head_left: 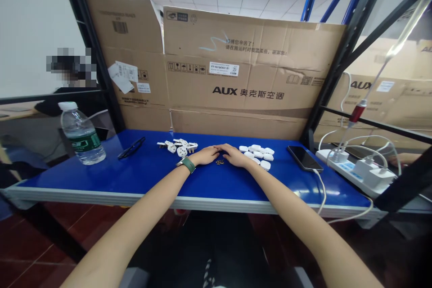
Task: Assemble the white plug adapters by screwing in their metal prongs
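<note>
My left hand [205,155] and my right hand [233,155] lie flat on the blue table [151,175], fingertips meeting at its middle. Neither holds anything. A green watch band sits on my left wrist. A few small brass screws [220,162] lie just in front of the fingertips. Left of my left hand is a loose heap of white plug parts with prongs [178,146]. Right of my right hand lies a cluster of white plug covers [258,154].
A water bottle [81,133] stands at the table's left, black glasses [131,147] beside it. A dark phone [304,157] with a cable and a white power strip [357,168] lie at the right. Cardboard boxes [236,76] wall the back. A person sits behind the left frame.
</note>
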The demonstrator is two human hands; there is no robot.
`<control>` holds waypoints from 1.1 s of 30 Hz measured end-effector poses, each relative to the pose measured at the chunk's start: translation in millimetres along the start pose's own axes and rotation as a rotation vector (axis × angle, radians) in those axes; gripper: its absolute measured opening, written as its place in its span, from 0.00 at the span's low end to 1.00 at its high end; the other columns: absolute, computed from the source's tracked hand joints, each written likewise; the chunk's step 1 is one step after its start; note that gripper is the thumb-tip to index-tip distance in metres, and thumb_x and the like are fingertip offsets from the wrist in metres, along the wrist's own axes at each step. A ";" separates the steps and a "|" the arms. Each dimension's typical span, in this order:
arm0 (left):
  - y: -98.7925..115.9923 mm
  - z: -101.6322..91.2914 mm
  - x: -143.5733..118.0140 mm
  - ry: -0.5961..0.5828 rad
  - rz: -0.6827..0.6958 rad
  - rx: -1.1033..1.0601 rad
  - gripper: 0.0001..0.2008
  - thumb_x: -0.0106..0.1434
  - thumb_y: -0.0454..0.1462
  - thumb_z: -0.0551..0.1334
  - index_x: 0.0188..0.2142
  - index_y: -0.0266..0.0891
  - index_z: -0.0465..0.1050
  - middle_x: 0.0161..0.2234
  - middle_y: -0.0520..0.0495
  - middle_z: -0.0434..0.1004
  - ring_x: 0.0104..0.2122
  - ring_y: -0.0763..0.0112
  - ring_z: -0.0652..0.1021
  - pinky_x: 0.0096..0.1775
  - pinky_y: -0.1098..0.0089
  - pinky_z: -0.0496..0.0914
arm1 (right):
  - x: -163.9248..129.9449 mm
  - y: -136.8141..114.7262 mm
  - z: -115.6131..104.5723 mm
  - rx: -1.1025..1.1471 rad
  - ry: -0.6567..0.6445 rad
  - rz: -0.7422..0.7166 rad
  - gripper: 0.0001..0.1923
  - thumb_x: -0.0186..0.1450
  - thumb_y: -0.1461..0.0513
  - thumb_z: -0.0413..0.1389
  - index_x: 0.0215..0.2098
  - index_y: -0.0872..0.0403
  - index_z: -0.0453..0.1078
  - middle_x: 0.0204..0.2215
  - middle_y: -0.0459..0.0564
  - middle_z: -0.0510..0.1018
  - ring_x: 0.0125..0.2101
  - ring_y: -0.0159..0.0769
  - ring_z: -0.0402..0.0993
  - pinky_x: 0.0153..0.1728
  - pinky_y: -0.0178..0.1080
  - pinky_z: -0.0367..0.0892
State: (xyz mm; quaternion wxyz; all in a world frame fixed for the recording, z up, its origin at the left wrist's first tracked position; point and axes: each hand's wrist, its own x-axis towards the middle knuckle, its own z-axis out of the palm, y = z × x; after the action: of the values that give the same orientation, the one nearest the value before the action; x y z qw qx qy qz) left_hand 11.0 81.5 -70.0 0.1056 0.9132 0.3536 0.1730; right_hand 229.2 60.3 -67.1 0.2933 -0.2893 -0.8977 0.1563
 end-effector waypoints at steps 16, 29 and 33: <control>3.1 -2.3 -0.5 -0.018 -0.003 0.021 0.22 0.74 0.39 0.50 0.63 0.36 0.69 0.65 0.37 0.70 0.64 0.59 0.72 0.66 0.58 0.64 | 0.2 -3.1 -0.9 0.003 0.005 -0.008 0.32 0.64 0.74 0.53 0.66 0.54 0.68 0.61 0.59 0.74 0.61 0.45 0.70 0.66 0.54 0.62; 6.1 -3.7 -1.8 0.000 0.029 -0.052 0.22 0.71 0.36 0.54 0.63 0.39 0.70 0.66 0.40 0.70 0.64 0.58 0.72 0.66 0.57 0.64 | 1.9 -10.3 -2.1 0.003 -0.002 -0.012 0.25 0.70 0.66 0.57 0.65 0.53 0.68 0.58 0.59 0.75 0.59 0.46 0.71 0.63 0.54 0.64; 3.2 -2.3 -1.7 -0.003 0.024 -0.055 0.22 0.71 0.37 0.55 0.62 0.39 0.70 0.66 0.39 0.69 0.64 0.57 0.72 0.66 0.57 0.64 | 1.7 -9.9 -1.3 -0.002 -0.007 -0.012 0.24 0.71 0.65 0.56 0.65 0.54 0.67 0.58 0.60 0.74 0.60 0.46 0.70 0.64 0.53 0.64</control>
State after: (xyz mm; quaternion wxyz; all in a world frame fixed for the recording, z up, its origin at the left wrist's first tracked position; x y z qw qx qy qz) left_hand 10.8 78.2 -67.3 0.1293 0.9144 0.3373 0.1826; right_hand 224.7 53.8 -60.8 0.2910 -0.2835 -0.9005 0.1547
